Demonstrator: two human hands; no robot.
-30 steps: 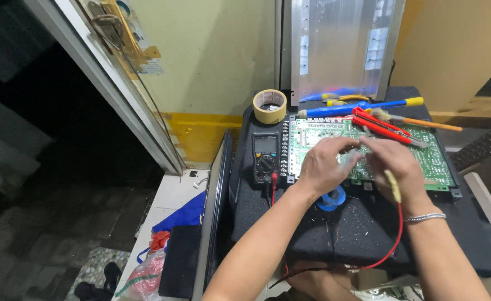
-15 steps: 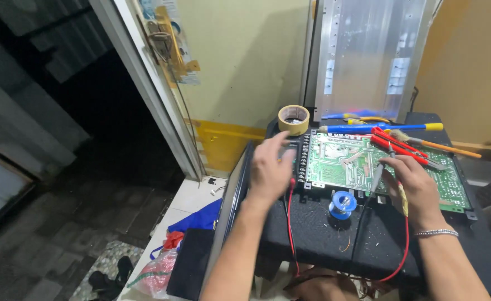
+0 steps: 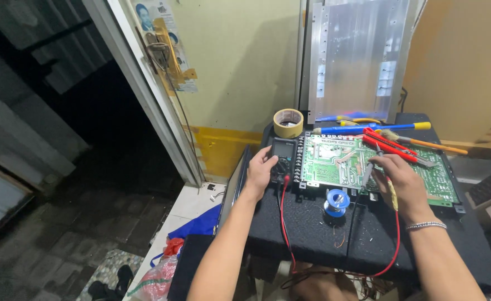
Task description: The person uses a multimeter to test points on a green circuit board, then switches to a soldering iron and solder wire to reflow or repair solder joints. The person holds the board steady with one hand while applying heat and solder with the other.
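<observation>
The left hand (image 3: 261, 170) is laid on the black multimeter (image 3: 282, 158), fingers curled over its lower part near the dial (a firm grip cannot be told, it is touching at least). Half a second ago it was only arriving there, and a second ago it was seen over the board beside the other hand. The right hand (image 3: 400, 179) is closed around the test probes (image 3: 369, 170), whose tips are pressed to the green circuit board (image 3: 334, 161); that hold is unchanged from both earlier frames. A bracelet (image 3: 426, 225) is worn on the right wrist. Red lead wires (image 3: 284, 223) are run from the meter and the probes down over the front edge of the black table (image 3: 312, 234). The board is placed flat in the middle of the table, the meter touching its left edge. A blue solder spool (image 3: 335, 202) is set just in front of the board. A roll of tape (image 3: 288, 122) is seen behind the meter. Red pliers (image 3: 393, 146) are rested across the board's far right corner, with screwdrivers (image 3: 368, 129) behind. A metal panel (image 3: 357, 58) is leaned against the wall.
</observation>
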